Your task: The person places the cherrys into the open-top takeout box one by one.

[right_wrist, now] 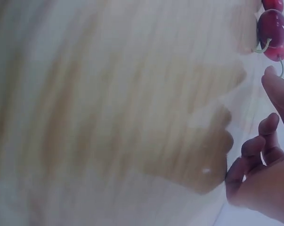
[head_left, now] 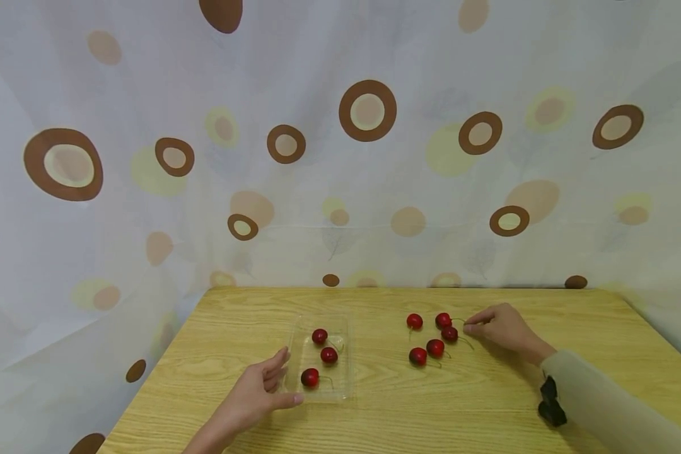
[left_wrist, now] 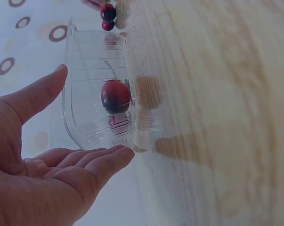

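A clear plastic tray (head_left: 345, 392) lies on the table with three red cherries in it, among them a dark red cherry (head_left: 310, 378) near its front. My left hand (head_left: 252, 391) rests against the tray's left side, fingers fairly straight and thumb spread at the near edge; the left wrist view shows the thumb (left_wrist: 43, 92) beside the rim. To the right lie several loose cherries with green stems. At the stem of the rear right cherry (head_left: 443, 320), my right hand (head_left: 505, 329) pinches with thumb and forefinger. The other fingers of that hand are curled in the right wrist view.
The wooden table (head_left: 374, 416) ends at a patterned curtain (head_left: 318, 189) behind and on both sides. Another cherry (head_left: 449, 334) touches or nearly touches the pinched one. A black object (head_left: 552, 403) sits at the right sleeve (head_left: 607, 397).
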### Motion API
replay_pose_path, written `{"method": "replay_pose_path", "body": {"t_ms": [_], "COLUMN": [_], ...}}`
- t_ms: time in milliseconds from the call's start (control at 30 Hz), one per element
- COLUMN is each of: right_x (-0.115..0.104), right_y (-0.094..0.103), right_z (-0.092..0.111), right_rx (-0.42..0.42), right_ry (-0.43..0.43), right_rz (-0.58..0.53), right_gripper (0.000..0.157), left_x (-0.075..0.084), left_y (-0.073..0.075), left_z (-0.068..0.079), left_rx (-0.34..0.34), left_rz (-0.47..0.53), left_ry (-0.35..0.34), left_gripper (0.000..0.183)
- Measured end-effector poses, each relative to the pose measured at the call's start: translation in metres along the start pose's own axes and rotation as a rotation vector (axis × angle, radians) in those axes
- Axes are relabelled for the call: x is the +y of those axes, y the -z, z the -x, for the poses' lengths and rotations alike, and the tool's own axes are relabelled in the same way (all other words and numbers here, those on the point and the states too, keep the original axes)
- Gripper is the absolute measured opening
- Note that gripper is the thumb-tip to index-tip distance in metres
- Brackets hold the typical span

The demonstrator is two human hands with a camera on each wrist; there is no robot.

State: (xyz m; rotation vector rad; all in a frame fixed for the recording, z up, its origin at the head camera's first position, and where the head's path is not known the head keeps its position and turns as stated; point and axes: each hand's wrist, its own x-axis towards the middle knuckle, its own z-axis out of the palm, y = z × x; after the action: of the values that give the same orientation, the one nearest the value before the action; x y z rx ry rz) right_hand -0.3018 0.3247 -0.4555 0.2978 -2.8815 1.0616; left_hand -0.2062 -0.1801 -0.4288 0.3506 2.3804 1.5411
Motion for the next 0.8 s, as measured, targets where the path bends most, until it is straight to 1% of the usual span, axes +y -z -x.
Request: {"method": "replay_pose_path", "body": {"t_ms": [100, 200, 367, 500, 633, 800], "right_x": [0.001, -0.001, -0.016, -0.027, -0.04, -0.053], "right_y": [0.0, 0.003, 0.007, 0.007, 0.005, -0.001], "right_z": [0.001, 0.002, 0.007, 0.01, 0.012, 0.014], "right_rx": [0.019, 0.029, 0.035, 0.036, 0.033, 0.027], "right_ry": [-0.043, -0.068, -0.09, -0.111, -0.131, -0.131], "right_rz": [-0.031, -0.069, -0.139, -0.182, -0.255, -0.337], "right_gripper": [0.026, 0.03, 0.035, 0.04, 0.046, 0.046], "left_x": [0.0, 0.0, 0.001, 0.001, 0.001, 0.0], "left_y": [0.001, 0.001, 0.001, 0.002, 0.001, 0.001], "left_z": [-0.001, 0.0, 0.0, 0.0, 0.0, -0.001], "left_rx": [0.0, 0.001, 0.004, 0.004, 0.006, 0.003], "left_rz": [-0.006, -0.012, -0.021, -0.025, -0.022, -0.012], "left_ry": [-0.004, -0.009, -0.006, -0.009, 0.002, 0.008], "left_gripper": [0.099, 0.099, 0.099, 0.1, 0.099, 0.099]}}
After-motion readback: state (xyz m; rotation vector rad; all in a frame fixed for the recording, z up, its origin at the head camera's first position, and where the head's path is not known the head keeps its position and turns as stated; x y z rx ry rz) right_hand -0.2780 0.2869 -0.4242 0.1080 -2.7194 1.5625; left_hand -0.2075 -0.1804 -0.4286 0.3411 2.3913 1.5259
